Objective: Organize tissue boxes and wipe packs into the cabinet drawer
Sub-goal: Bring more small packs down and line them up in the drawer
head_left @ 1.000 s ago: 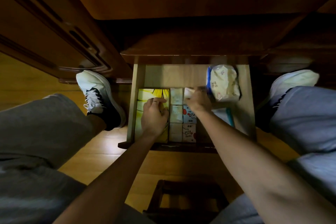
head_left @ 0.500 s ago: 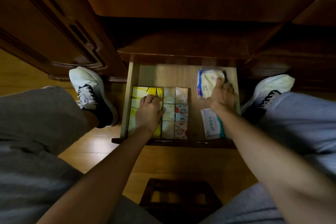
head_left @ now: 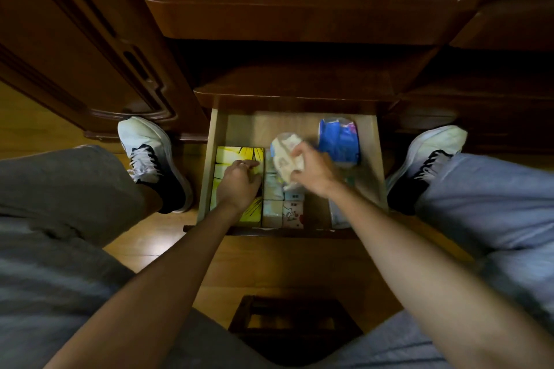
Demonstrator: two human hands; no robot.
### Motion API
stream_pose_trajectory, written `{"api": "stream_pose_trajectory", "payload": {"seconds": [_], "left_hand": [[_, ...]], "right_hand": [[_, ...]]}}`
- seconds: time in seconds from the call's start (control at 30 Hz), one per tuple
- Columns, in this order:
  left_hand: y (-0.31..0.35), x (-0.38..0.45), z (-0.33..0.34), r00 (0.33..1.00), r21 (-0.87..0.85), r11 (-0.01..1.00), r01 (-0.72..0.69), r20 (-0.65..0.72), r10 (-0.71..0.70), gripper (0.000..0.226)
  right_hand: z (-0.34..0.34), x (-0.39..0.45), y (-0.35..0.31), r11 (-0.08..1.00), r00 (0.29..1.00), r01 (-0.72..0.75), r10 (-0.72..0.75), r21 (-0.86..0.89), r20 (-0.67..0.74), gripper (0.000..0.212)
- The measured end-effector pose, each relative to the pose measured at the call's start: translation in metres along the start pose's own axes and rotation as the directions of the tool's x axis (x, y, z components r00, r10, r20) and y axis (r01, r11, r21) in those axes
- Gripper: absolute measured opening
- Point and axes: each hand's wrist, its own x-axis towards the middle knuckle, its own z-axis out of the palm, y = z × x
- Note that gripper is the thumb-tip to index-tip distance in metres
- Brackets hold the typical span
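- Right hand (head_left: 311, 172) is gripping a pale wipe pack (head_left: 286, 156) above the drawer (head_left: 373, 159), long axis running front to back, just left of the blue pack (head_left: 338, 141).
- Left hand (head_left: 239, 181), fingers curled, is pressing the yellow box (head_left: 236, 154) at the drawer's left.

The scene is dim — the dark cabinet (head_left: 299, 9) above sinks nearly to black, while the pale drawer (head_left: 370, 141) floor catches the most light. The right hand (head_left: 314, 171) and its white pack (head_left: 284, 156) smear with motion blur; wide-angle bending stretches the edges.
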Motion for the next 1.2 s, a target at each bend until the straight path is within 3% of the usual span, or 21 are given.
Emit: {"api": "stream_pose_trajectory", "payload": {"seconds": [0.1, 0.2, 0.37, 0.43, 0.5, 0.57, 0.63, 0.67, 0.77, 0.9, 0.97, 1.1, 1.2], "left_hand": [[-0.002, -0.005, -0.002, 1.0, -0.029, 0.999, -0.015, 0.005, 0.015, 0.035], [-0.005, -0.01, -0.004, 0.998, 0.017, 0.998, -0.053, 0.023, 0.053, 0.033], [-0.003, -0.012, -0.003, 0.968, 0.191, 0.949, -0.25, 0.037, 0.248, 0.033], [0.001, -0.011, 0.0, 0.948, 0.284, 0.904, -0.32, 0.09, 0.307, 0.039], [0.005, -0.01, 0.004, 0.931, 0.36, 0.858, -0.366, 0.131, 0.342, 0.044], [0.009, -0.009, 0.009, 0.912, 0.392, 0.824, -0.41, 0.159, 0.378, 0.048], [0.012, -0.008, 0.014, 0.897, 0.415, 0.795, -0.442, 0.201, 0.393, 0.059], [0.013, -0.007, 0.017, 0.892, 0.427, 0.784, -0.451, 0.231, 0.387, 0.066], [0.014, -0.007, 0.027, 0.876, 0.482, 0.734, -0.478, 0.317, 0.363, 0.089], [0.009, -0.008, 0.037, 0.866, 0.553, 0.676, -0.487, 0.405, 0.293, 0.088], [0.006, -0.008, 0.04, 0.862, 0.6, 0.63, -0.494, 0.433, 0.263, 0.085], [0.003, -0.008, 0.039, 0.852, 0.632, 0.577, -0.517, 0.442, 0.279, 0.078], [0.005, -0.008, 0.039, 0.864, 0.568, 0.652, -0.502, 0.37, 0.342, 0.058]], "right_hand": [[0.034, -0.019, -0.005, 0.979, 0.986, 0.13, -0.11, -0.155, 0.128, 0.028], [0.053, -0.027, 0.003, 0.966, 0.913, 0.196, -0.117, -0.169, 0.391, 0.017], [0.042, -0.018, 0.006, 0.998, 0.767, 0.023, -0.058, 0.063, 0.639, 0.033], [0.026, -0.01, 0.007, 0.995, 0.757, -0.017, -0.049, 0.095, 0.652, 0.023], [0.011, -0.003, 0.011, 0.975, 0.847, -0.086, -0.038, 0.207, 0.531, 0.015], [-0.002, 0.008, 0.021, 0.971, 0.979, -0.092, 0.048, 0.219, 0.198, 0.02], [-0.011, 0.021, 0.033, 0.986, 0.978, -0.135, 0.148, 0.094, -0.145, 0.018], [-0.012, 0.028, 0.04, 0.981, 0.953, -0.191, 0.196, 0.045, -0.233, 0.019], [-0.007, 0.047, 0.066, 0.928, 0.912, -0.366, 0.344, -0.065, -0.226, 0.045], [0.013, 0.057, 0.09, 0.87, 0.913, -0.409, 0.388, -0.277, -0.128, 0.068], [0.02, 0.06, 0.095, 0.869, 0.918, -0.393, 0.351, -0.301, -0.184, 0.058], [0.016, 0.063, 0.105, 0.901, 0.934, -0.338, 0.284, -0.273, -0.217, 0.019], [0.006, 0.052, 0.092, 0.957, 0.951, -0.201, 0.14, -0.209, -0.274, 0.015]]}}
